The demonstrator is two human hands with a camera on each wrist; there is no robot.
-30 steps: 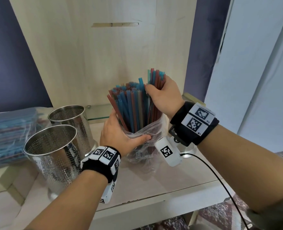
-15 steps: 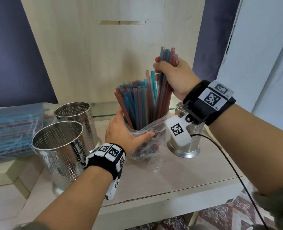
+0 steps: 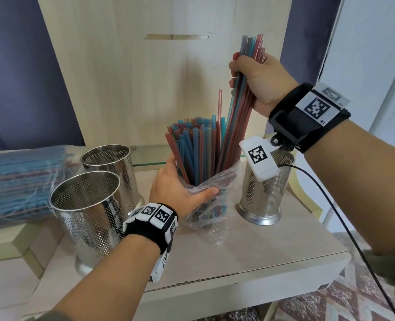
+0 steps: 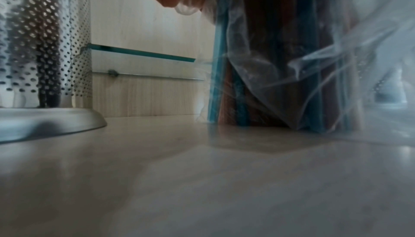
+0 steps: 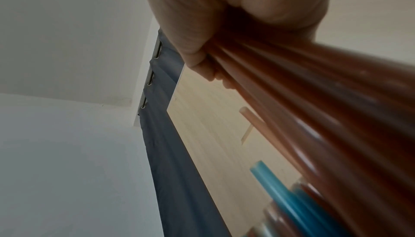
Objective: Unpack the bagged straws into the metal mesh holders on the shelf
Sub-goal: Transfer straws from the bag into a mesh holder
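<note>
The clear plastic bag [image 3: 211, 202] of red and blue straws [image 3: 196, 154] is standing mid-shelf [image 3: 261, 246], between two perforated holders [image 3: 87, 205] near the left edge and one holder [image 3: 261, 193] toward the right edge. The left hand [image 3: 178, 193] is curling around the bag's rim. The raised right hand [image 3: 259, 75] is gripping a straw bundle [image 3: 242, 93], whose lower ends are apparently remaining inside the bag. The left wrist view alone is showing the straw bottoms [image 4: 269, 113] resting on the shelf.

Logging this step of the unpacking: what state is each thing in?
Bag: open, upright, part full.
Lifted straws: partly out of bag.
Right holder: upright.
Two left holders: upright, empty.
Left hand: grips bag.
Right hand: grips lifted straws.
</note>
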